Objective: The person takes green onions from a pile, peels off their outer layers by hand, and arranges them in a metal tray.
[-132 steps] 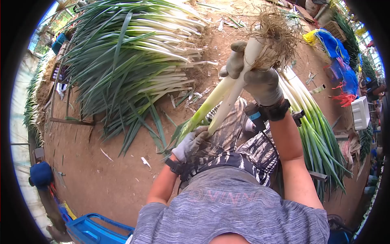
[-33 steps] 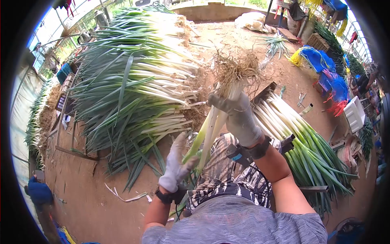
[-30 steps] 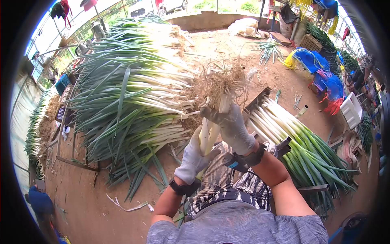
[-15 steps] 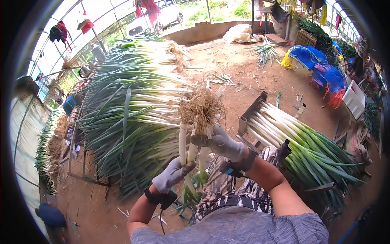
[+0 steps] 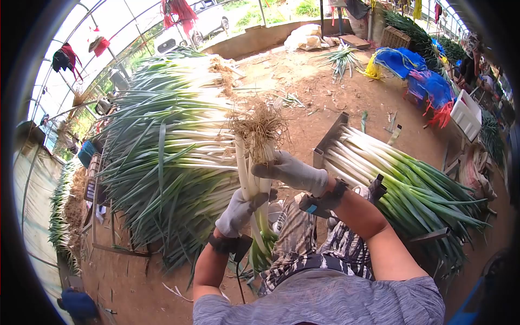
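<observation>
A few leeks stand upright in front of me, their brown bushy roots at the top and green leaves hanging down by my knees. My left hand, in a grey glove, is wrapped round their white stems at mid-length. Higher up, just under the roots, my gloved right hand grips the same bunch from the right side. To the left lies a big heap of leeks, roots toward the middle. On my right, cleaned leeks rest in a metal frame, white ends against its plate.
Blue and red netting lies at the back right beside a white crate. A pale sack sits by the low wall. Loose leaves are scattered on the dirt floor. Another row of leeks lies far left.
My left hand has moved up the stems, closer to my right hand. The bunch is drawn closer together. The whole view has shifted slightly.
</observation>
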{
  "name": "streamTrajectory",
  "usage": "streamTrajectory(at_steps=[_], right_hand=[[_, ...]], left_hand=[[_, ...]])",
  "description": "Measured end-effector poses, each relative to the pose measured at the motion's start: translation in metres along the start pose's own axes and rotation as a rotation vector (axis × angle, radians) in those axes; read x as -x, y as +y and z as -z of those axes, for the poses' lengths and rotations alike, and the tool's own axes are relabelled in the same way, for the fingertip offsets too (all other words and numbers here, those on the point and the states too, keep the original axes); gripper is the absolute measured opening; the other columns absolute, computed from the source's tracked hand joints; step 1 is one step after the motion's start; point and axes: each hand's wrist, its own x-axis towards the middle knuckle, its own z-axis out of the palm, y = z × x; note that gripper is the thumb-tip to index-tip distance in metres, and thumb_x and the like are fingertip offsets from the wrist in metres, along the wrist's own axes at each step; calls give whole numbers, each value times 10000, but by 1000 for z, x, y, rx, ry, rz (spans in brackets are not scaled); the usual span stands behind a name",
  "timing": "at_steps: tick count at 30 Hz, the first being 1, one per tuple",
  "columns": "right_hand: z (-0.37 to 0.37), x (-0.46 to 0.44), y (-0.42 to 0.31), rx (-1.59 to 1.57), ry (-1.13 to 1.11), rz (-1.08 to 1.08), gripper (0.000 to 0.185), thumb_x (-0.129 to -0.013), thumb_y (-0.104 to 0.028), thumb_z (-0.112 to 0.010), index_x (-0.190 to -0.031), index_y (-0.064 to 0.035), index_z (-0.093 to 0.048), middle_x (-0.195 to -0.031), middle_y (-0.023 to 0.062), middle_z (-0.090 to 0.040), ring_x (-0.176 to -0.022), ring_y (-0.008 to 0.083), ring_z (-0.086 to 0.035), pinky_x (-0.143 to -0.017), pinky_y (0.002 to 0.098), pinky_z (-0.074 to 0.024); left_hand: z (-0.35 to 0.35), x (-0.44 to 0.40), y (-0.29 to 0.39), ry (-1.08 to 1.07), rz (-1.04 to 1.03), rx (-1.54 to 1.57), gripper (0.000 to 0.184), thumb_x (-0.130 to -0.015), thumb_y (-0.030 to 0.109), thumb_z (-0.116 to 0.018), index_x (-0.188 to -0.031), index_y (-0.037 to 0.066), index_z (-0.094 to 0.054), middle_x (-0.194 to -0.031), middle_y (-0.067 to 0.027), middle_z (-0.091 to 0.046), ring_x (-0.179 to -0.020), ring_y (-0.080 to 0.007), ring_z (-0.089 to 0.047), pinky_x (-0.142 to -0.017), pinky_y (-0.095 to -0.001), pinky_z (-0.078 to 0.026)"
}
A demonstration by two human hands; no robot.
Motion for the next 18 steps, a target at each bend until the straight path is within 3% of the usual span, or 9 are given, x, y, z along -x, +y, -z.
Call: streamTrajectory(at_steps=[4, 7, 11, 14, 18], right_hand=[[7, 10, -5, 50, 17, 13, 378, -932, -328, -569, -1116, 2, -591, -973, 10, -619, -913, 65, -537, -802, 251, -463], [6, 18, -25, 263, 195, -80, 363, -949, -298, -542, -1115, 21, -593, -953, 33, -642, -876, 71, -567, -780, 234, -475], [-1, 11, -3, 125, 231, 203, 276, -905, -160, -607, -1081, 53, -594, -869, 59, -669, -771, 94, -617, -712, 249, -508], [-15, 15, -20, 137, 107, 86, 238, -862, -104, -648, -1038, 49, -603, -853, 49, -666, -756, 82, -611, -698, 242, -505], [-19, 15, -11, 125, 186, 38, 223, -832, -116, -682, -979, 37, -613, -841, 49, -667, -766, 77, -610, -693, 238, -501]], left_hand=[[1, 1, 2, 50, -40, 0, 398, -849, 292, -682, -1117, 10, -597, -1007, -56, -647, -916, -144, -599, -808, -285, -473], [10, -1, 2, 128, -41, -39, 386, -837, 273, -695, -1103, 9, -608, -985, -52, -653, -905, -141, -601, -801, -280, -473], [6, 3, 5, 172, -41, -4, 360, -834, 237, -697, -1102, 12, -612, -982, -47, -651, -908, -136, -600, -807, -275, -473], [2, 4, 7, 174, -74, 26, 354, -840, 226, -690, -1115, 18, -608, -998, -44, -647, -910, -132, -600, -807, -270, -475], [-2, 5, 1, 186, -78, 95, 360, -843, 246, -692, -1119, 35, -600, -1001, -25, -629, -909, -117, -590, -800, -264, -471]])
